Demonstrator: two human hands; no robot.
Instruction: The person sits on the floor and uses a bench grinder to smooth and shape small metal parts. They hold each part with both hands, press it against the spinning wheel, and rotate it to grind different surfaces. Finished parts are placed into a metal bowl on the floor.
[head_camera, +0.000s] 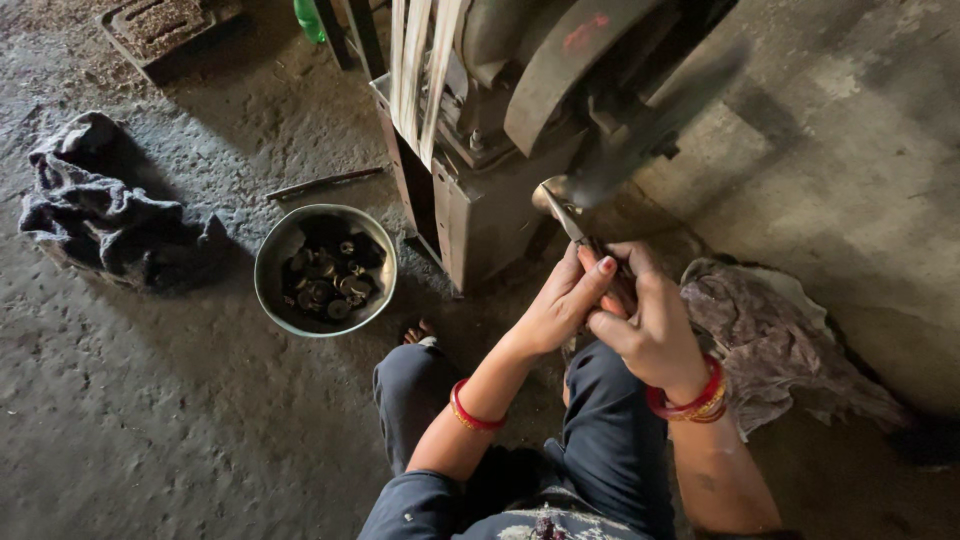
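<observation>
My left hand (562, 300) and my right hand (645, 322) are closed together around the handle of a thin metal tool (572, 226). The tool's tip reaches up to a shiny round part (549, 195) at the foot of a blurred spinning wheel (650, 130) on a grey machine (490, 190). Both wrists wear red bangles. I sit on the floor with my knees in dark trousers below the hands.
A steel bowl (268, 262) holding several dark round metal pieces stands on the floor at the left of the machine. A dark crumpled cloth (95, 215) lies farther left. A greyish rag (765, 335) lies at my right. A metal rod (325, 182) lies behind the bowl.
</observation>
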